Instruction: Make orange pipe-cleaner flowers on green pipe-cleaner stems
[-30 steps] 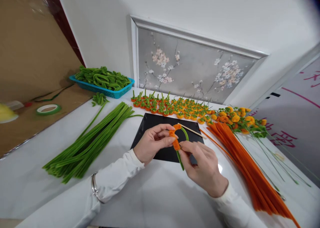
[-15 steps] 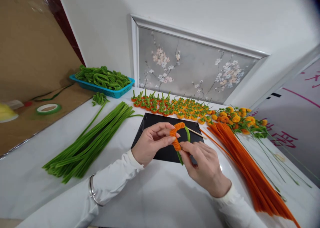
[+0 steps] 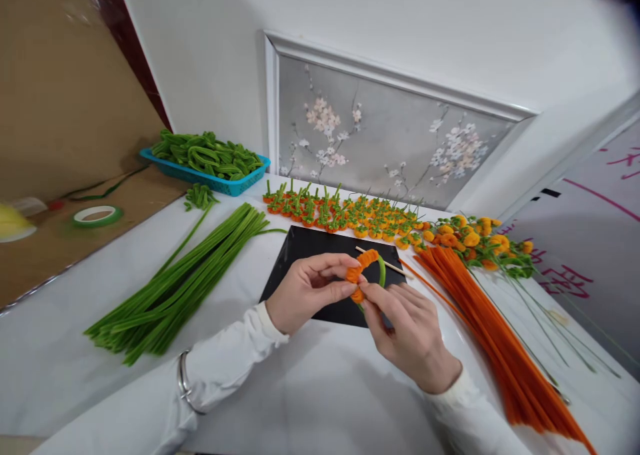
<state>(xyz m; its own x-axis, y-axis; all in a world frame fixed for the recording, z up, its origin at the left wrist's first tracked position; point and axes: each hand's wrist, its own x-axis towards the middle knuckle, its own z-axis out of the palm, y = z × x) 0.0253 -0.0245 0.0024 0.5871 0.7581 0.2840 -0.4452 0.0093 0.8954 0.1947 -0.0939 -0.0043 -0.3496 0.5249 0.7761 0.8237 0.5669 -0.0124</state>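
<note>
An orange pipe cleaner coil (image 3: 369, 258) curves in a ring around a green pipe cleaner (image 3: 383, 272), whose bare part bends out on the right. My left hand (image 3: 313, 288) pinches the coil's left side between thumb and fingers. My right hand (image 3: 407, 328) has its thumb and forefinger closed on the lower end of the coil, close to the left fingertips. Part of the coil and the green end are hidden behind the right fingers. Beneath both hands lies a black mat (image 3: 305, 245), with a thin wooden stick (image 3: 395, 266) across its far right part.
Green pipe cleaners (image 3: 185, 282) lie in a bundle at left, orange ones (image 3: 480, 328) at right. Behind stand rows of small orange pumpkins (image 3: 330, 218). A blue basket (image 3: 235, 186) holds green coils. Yellow-orange flowers (image 3: 473, 238) and a tape roll (image 3: 97, 216) flank the table.
The orange coil has shifted slightly right and down and turned. My right fingertips have moved up along it, closer to my left ones. More of the wooden stick shows.
</note>
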